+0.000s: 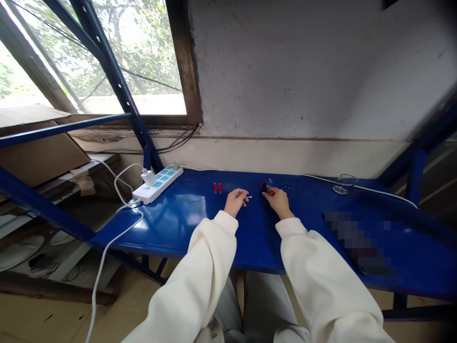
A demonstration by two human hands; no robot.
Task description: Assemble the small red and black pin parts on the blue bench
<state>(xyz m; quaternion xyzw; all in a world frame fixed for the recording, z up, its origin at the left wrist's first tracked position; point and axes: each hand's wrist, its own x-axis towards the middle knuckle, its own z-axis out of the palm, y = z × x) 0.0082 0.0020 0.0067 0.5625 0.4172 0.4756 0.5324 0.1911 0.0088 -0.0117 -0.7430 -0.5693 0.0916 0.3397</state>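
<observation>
Head view: directions assume a clock face on the blue table (178, 214), with 12 o'clock at the wall.

The left hand (235, 202) is above the near-middle of the table, its thumb and index finger closed in a pinch on a small white-tipped piece (250, 196). The exposed end projects from the fingertips toward 3 o'clock, and the long axis of the visible part runs roughly 9 to 3.

The right hand (277, 201) reaches in from the opposite side, thumb and index finger drawn together at a dark piece with a red top (264, 185). The fingers partly mask this piece; whether they grip it or only touch it cannot be told.

Governing relation: the dark piece lies at about 2 o'clock from the left fingertips, across a short gap. The right hand is the nearer of the two to it. Its visible long axis runs 12 to 6, crosswise to the white-tipped piece.

Surrounding items: small transparent parts (270, 182) are just beside the dark piece at 3 o'clock. Two red pieces (217, 187) stand side by side at 10 o'clock from the left hand. Scattered transparent bits (287, 186) lie at 1 o'clock from the right hand.
</observation>
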